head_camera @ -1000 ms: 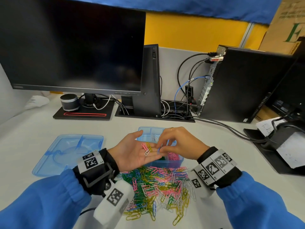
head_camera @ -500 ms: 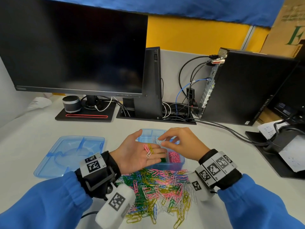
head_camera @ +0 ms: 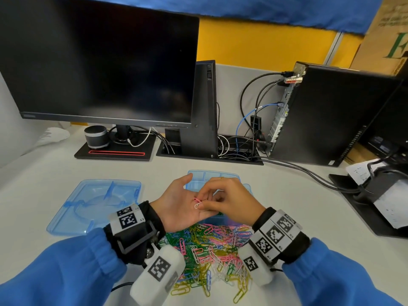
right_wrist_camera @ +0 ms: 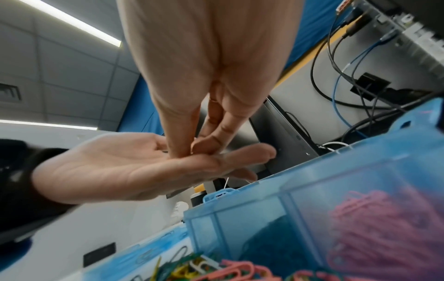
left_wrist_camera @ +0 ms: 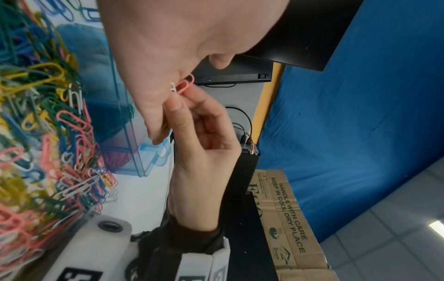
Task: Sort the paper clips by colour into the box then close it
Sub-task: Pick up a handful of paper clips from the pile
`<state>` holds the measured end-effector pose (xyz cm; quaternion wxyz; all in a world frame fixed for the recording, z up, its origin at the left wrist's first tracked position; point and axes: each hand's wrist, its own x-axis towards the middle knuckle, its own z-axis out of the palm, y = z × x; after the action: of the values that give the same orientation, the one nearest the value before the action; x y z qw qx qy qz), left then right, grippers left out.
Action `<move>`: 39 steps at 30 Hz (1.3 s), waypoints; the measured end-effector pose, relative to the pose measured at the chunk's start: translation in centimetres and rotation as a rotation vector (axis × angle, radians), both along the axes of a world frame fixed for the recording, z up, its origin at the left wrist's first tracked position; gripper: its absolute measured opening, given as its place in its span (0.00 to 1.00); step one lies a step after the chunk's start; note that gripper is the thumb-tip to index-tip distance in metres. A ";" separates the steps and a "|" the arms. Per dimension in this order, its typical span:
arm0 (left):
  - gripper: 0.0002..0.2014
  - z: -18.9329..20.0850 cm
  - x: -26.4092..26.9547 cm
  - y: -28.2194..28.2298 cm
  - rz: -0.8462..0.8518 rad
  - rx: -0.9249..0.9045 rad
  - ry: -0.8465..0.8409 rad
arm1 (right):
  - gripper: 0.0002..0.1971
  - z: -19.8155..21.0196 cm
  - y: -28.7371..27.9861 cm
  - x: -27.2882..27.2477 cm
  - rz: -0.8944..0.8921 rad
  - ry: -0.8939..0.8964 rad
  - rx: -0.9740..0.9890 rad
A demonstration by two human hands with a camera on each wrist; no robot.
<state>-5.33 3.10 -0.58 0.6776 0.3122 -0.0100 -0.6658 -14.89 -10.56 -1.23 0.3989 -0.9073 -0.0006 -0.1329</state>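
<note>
Just above the box [head_camera: 245, 188], the flat, upturned left hand [head_camera: 176, 208] carries a pink clip [left_wrist_camera: 186, 83] and a white clip [head_camera: 197, 205], which the right hand [head_camera: 229, 202] apparently pinches.

left hand [head_camera: 181, 206]: held palm up, fingers straight | right hand [head_camera: 229, 202]: fingertips [left_wrist_camera: 173, 104] curled down onto left palm, pinched | wrists raised, close together

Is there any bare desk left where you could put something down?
Yes: a strip between the lid and monitor base, and right of the box before the cables. It is crowded near the person, where the clip pile lies between both wrists.
</note>
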 end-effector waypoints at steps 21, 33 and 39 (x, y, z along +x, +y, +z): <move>0.27 1.6 -0.2 -0.2 0.081 0.156 -0.274 | 0.09 2.4 -5.2 -1.5 -0.198 0.304 -0.431; 0.19 2.5 1.6 0.4 0.057 0.204 -0.659 | 0.03 2.4 -6.0 0.2 -0.307 0.189 -0.133; 0.16 4.3 2.7 1.1 0.012 0.260 -1.029 | 0.03 2.8 -5.9 3.5 -0.301 0.247 -0.149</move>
<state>-2.67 4.20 3.71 0.5446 0.6801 -0.2568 -0.4183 -11.36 -16.47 1.54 0.3032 -0.9336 0.1739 -0.0782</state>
